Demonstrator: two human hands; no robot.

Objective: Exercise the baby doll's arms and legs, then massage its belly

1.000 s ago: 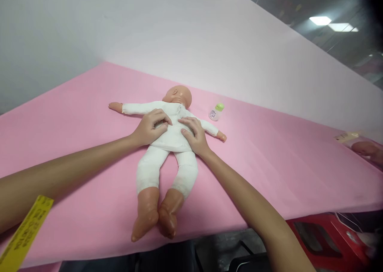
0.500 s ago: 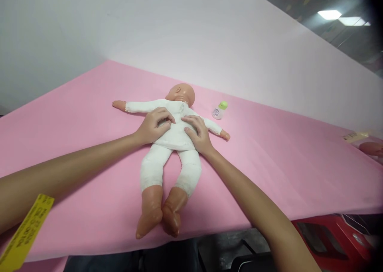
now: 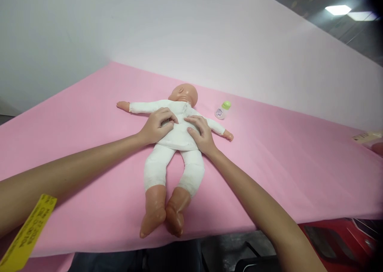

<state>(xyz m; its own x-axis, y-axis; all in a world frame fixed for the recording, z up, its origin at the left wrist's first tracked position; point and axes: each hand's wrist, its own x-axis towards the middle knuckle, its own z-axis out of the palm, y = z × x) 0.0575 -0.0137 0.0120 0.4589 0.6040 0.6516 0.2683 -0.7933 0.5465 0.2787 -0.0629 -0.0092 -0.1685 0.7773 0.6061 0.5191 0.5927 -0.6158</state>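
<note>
A doll with a white cloth body and plastic head, hands and feet lies stretched out on the pink-covered table. Its head is at the far side, turned sideways, and its feet point toward me. My left hand rests on the left of the torso, fingers bent and thumb apart from them. On the torso's right side lies my right hand, fingers spread and thumb pointing inward. Neither hand grips anything. A small clear bottle with a green cap stands past the doll's arm on the right.
White walls border the table behind and at the left. Another doll's part shows at the right edge beside a pale packet. A yellow printed strip hangs at lower left. Something red sits below the table.
The whole view has shifted slightly, so everything on the table appears a little further right. Both hands stay in the same places on the doll's torso.
</note>
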